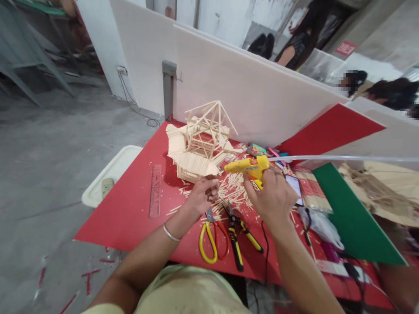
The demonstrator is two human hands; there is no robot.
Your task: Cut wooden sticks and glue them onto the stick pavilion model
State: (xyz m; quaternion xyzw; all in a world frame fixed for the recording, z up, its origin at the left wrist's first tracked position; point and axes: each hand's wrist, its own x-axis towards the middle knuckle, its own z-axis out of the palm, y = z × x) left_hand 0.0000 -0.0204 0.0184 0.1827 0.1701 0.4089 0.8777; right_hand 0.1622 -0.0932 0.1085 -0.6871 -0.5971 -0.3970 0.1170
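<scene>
My right hand (273,194) is wrapped round a yellow hot glue gun (245,166), its nozzle pointing left. A long translucent glue stick (340,158) runs out of the gun's back to the right. My left hand (206,192) is closed in a pinch just below the nozzle, beside the model's lower edge; whatever its fingertips hold is too small to make out. Behind it stands a pavilion-like model of thin wooden sticks (194,165), with an open roof frame and slatted panels. Loose cut sticks (234,189) lie scattered under and between my hands.
Scissors (207,248) with yellow and red handles and black-and-yellow pliers (234,240) lie near the front edge. A clear ruler (155,191) is left. Right are a phone (294,188), stick bundles (312,188), a plastic bag (322,226) and a green board (356,213). White partitions (229,83) stand behind.
</scene>
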